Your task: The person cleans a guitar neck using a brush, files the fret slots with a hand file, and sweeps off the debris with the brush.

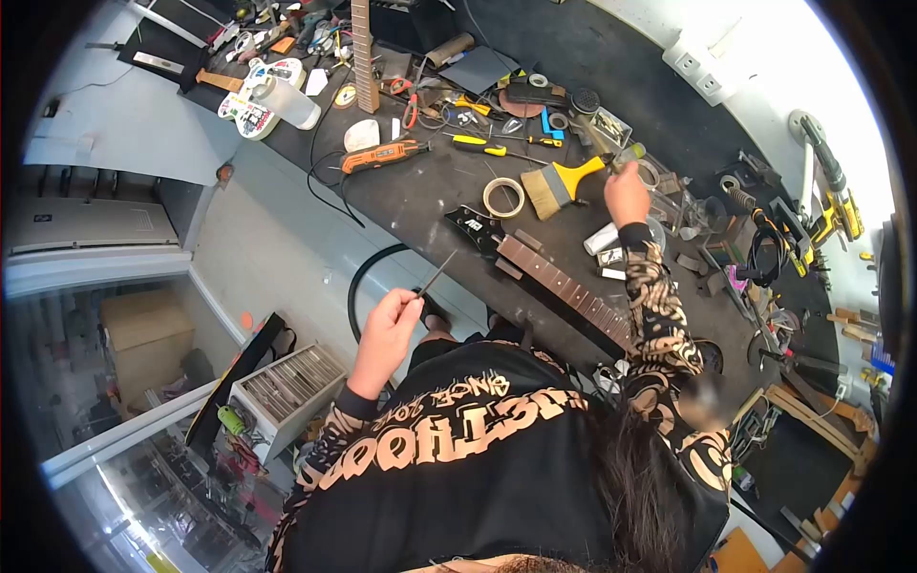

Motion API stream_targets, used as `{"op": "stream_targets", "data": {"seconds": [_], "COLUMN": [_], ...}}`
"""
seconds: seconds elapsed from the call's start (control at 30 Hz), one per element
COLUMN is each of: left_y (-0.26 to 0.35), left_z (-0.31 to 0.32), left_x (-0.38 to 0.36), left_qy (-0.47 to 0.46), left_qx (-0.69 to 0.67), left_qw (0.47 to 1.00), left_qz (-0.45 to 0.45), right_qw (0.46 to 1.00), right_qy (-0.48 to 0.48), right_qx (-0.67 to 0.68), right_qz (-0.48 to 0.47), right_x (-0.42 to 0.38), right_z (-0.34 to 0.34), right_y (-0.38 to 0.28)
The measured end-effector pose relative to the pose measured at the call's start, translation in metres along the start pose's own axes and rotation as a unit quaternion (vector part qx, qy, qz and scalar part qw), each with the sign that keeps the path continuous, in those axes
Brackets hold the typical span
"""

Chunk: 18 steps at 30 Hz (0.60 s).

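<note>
My left hand (385, 339) pinches a thin dark rod-like tool (438, 273), which points up and to the right over the table's front edge. My right hand (628, 196) is over the bench with its fingers drawn together beside the handle end of a wide brush (564, 181); what lies between them is too small to make out. A guitar neck (564, 286) with a black headstock (475, 227) lies on the bench between my hands. Just beyond the headstock rests a tape roll (503, 197).
An orange rotary tool (385, 156) with a black cable, red scissors (411, 107) and a yellow-black screwdriver (479, 145) lie further back. At the far left stands a clear bottle (287, 103). Several tools crowd the right side. A slotted box (291, 392) is below left.
</note>
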<state>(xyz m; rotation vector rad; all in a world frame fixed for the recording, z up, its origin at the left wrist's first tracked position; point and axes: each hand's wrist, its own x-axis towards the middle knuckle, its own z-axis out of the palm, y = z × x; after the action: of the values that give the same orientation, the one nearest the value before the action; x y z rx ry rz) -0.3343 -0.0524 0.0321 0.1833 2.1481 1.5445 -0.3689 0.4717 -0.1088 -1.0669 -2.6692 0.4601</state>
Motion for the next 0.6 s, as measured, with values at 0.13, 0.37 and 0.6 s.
{"op": "stream_targets", "data": {"seconds": [0.13,0.37,0.6], "left_y": [0.039,0.052,0.064], "left_z": [0.0,0.008,-0.01], "left_x": [0.021,0.059,0.064], "left_qy": [0.009,0.017,0.067], "left_qx": [0.121,0.299,0.271], "left_qw": [0.992,0.924,0.933], "left_qz": [0.036,0.236,0.225], "right_qw": [0.998,0.808,0.771], "right_qy": [0.046,-0.385,-0.419], "right_qx": [-0.006,0.443,0.479], "right_qz": [0.038,0.057,-0.016], "right_x": [-0.026,-0.154,-0.198], "right_z": [-0.058,-0.146,-0.092], "right_y": [0.001,-0.101,-0.095]}}
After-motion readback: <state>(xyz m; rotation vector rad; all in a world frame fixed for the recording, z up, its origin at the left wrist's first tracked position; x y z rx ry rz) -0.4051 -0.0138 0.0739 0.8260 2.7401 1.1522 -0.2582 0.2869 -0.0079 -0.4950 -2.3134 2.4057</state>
